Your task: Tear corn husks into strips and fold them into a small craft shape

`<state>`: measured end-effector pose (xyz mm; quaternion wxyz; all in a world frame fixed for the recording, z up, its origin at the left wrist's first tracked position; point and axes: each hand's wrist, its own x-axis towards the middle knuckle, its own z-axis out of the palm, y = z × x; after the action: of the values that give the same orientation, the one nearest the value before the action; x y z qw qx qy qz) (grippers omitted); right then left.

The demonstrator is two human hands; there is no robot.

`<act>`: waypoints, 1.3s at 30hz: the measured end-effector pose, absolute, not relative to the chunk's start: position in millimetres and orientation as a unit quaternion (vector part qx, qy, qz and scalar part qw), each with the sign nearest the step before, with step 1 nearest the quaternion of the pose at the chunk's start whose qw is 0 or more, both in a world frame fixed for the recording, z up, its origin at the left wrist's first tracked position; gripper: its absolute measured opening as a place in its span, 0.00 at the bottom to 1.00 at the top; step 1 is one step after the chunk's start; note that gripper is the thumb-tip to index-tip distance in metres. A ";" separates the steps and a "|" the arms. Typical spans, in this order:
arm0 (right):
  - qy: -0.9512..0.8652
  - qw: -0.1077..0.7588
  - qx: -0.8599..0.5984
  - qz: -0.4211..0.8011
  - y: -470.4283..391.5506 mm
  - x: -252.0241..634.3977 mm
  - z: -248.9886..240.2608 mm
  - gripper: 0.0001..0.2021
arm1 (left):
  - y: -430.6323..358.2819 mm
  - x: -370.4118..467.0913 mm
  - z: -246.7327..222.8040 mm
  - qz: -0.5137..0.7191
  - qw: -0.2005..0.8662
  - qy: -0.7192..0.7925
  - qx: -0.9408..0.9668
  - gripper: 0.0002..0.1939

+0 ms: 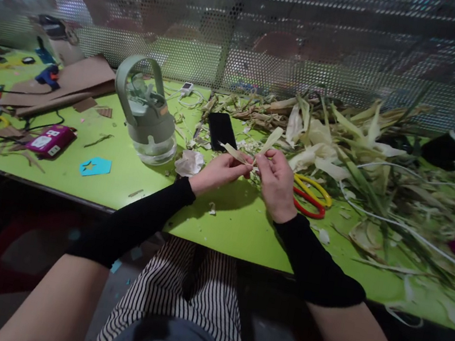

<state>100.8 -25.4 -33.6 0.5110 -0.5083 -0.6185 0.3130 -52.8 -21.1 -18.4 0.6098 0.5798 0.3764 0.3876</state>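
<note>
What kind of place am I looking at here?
Probably a shared craft workshop or classroom: a long green table strewn with corn husks, scissors with red and yellow handles beside the right hand, and a perforated divider along the back.
</note>
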 end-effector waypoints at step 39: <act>-0.714 0.431 -0.506 0.220 -23.1 95.7 -36.2 0.10 | -13.7 -47.6 -56.0 0.429 0.470 0.397 0.662 0.13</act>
<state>95.7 -23.1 -36.2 0.4309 -0.5059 -0.7142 0.2196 -47.6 -13.7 -56.0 0.4700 0.6617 0.3966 0.4289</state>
